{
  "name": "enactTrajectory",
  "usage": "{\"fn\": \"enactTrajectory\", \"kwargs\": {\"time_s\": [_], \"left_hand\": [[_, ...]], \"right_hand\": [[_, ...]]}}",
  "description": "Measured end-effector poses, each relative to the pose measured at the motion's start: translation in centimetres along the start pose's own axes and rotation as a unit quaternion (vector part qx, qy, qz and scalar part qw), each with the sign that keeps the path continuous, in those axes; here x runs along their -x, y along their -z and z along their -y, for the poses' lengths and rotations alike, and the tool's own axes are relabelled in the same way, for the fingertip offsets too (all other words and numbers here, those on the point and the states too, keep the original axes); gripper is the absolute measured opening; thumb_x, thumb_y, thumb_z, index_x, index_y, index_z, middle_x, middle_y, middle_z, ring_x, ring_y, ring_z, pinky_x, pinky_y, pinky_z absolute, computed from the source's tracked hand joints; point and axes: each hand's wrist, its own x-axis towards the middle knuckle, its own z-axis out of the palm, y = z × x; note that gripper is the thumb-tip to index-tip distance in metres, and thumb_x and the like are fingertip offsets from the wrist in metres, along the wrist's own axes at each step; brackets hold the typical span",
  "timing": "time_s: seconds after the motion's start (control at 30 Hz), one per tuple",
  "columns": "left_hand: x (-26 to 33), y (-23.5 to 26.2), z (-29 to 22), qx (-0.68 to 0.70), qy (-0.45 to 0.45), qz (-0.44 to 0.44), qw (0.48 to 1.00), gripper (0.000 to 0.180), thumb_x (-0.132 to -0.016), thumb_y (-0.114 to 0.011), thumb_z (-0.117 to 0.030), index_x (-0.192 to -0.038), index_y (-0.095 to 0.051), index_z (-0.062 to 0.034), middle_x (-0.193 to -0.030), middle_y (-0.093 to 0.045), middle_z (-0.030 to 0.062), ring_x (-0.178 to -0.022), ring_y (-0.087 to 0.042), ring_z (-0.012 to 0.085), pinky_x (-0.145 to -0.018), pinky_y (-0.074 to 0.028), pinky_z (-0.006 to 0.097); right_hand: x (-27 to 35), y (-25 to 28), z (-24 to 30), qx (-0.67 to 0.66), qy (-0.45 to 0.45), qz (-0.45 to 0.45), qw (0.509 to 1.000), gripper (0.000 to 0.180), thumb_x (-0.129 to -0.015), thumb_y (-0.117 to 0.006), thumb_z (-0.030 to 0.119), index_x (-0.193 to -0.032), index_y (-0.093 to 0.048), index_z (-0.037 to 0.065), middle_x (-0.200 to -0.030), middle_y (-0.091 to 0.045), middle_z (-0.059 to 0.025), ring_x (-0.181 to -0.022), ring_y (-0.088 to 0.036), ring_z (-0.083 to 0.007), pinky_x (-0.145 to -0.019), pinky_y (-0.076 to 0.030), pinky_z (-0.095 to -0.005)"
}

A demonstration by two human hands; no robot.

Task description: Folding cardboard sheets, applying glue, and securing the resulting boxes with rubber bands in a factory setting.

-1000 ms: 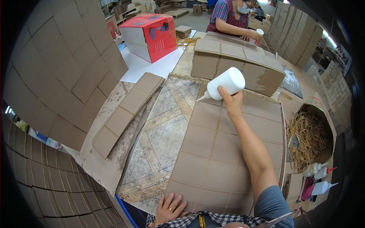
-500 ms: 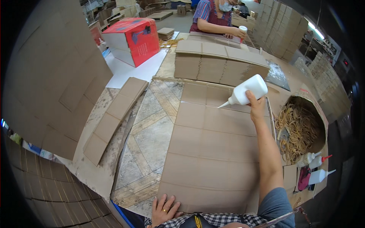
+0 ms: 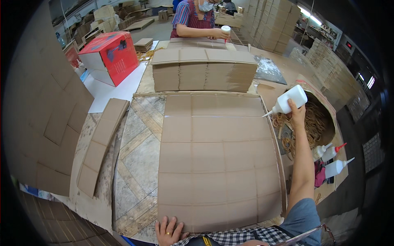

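In my right hand [image 3: 298, 112] is a white squeeze bottle [image 3: 290, 100], tilted with its thin nozzle pointing down and left. Its tip is at the right edge of a large creased cardboard sheet [image 3: 213, 158], near the sheet's far end. A shiny line of glue [image 3: 217, 117] runs across the sheet along a crease. My left hand [image 3: 169, 230] lies with fingers spread at the sheet's near left corner and wears a ring. The sheet rests on a board with a stone-and-wood pattern [image 3: 141, 158].
Beyond the sheet stands a stack of folded cardboard [image 3: 205, 76], with a co-worker [image 3: 193, 26] holding a bottle behind it. A red box [image 3: 119, 57] and a folded cardboard strip [image 3: 102, 143] are left. Rubber bands [image 3: 314, 125] fill a container at right, near several bottles [image 3: 338, 166].
My right hand has drawn the bottle rightward across the sheet, and the shiny line now reaches the right edge. The whole view has shifted. My left hand stays at the near corner.
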Motion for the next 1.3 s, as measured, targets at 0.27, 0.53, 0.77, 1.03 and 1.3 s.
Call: {"fn": "enactTrajectory", "kwargs": {"time_s": [0.27,0.53,0.77,1.03,1.3], "left_hand": [[0.3,0.1,-0.2,-0.019,0.008,0.008,1.000,0.050,-0.077,-0.069,-0.040,-0.118,-0.062,-0.0119,-0.129,-0.053,0.0171,-0.122,-0.045,0.0414,-0.096,-0.035,0.060],[0.3,0.4,-0.4,0.002,0.067,0.038,0.997,0.040,-0.076,-0.070,-0.036,-0.111,-0.065,-0.0192,-0.126,-0.056,0.0068,-0.123,-0.046,0.0335,-0.101,-0.031,0.056],[0.4,0.6,-0.7,-0.011,0.076,0.027,0.997,0.036,-0.081,-0.066,-0.040,-0.111,-0.065,-0.0193,-0.127,-0.056,0.0053,-0.125,-0.047,0.0295,-0.104,-0.031,0.052],[0.5,0.3,-0.7,-0.017,0.076,0.035,0.996,0.035,-0.081,-0.067,-0.040,-0.110,-0.065,-0.0195,-0.128,-0.056,0.0051,-0.127,-0.045,0.0288,-0.105,-0.030,0.052],[0.5,0.3,-0.7,-0.012,0.079,0.032,0.996,0.034,-0.082,-0.066,-0.040,-0.110,-0.066,-0.0199,-0.128,-0.056,0.0050,-0.126,-0.046,0.0292,-0.105,-0.030,0.053]], "right_hand": [[2.3,-1.7,3.0,0.056,0.065,-0.070,0.994,0.058,-0.074,-0.079,0.022,-0.119,-0.049,0.000,-0.104,-0.060,-0.0099,-0.091,-0.058,-0.0180,-0.079,-0.049,-0.0321],[11.6,-14.4,8.8,-0.173,-0.059,0.078,0.980,0.048,-0.081,-0.073,0.025,-0.117,-0.050,0.002,-0.100,-0.059,-0.0053,-0.088,-0.058,-0.0129,-0.072,-0.050,-0.0288],[19.4,-24.3,10.5,-0.209,-0.074,0.196,0.955,0.045,-0.076,-0.077,0.020,-0.109,-0.054,0.000,-0.099,-0.060,-0.0068,-0.090,-0.058,-0.0158,-0.079,-0.048,-0.0305],[19.8,-27.7,10.9,-0.242,-0.040,0.211,0.946,0.052,-0.073,-0.079,0.014,-0.113,-0.050,-0.002,-0.102,-0.060,-0.0100,-0.093,-0.060,-0.0182,-0.079,-0.050,-0.0331],[17.3,-25.0,10.2,-0.161,-0.026,0.247,0.955,0.045,-0.075,-0.078,0.021,-0.108,-0.058,-0.003,-0.096,-0.064,-0.0096,-0.087,-0.062,-0.0175,-0.078,-0.050,-0.0320]]}}
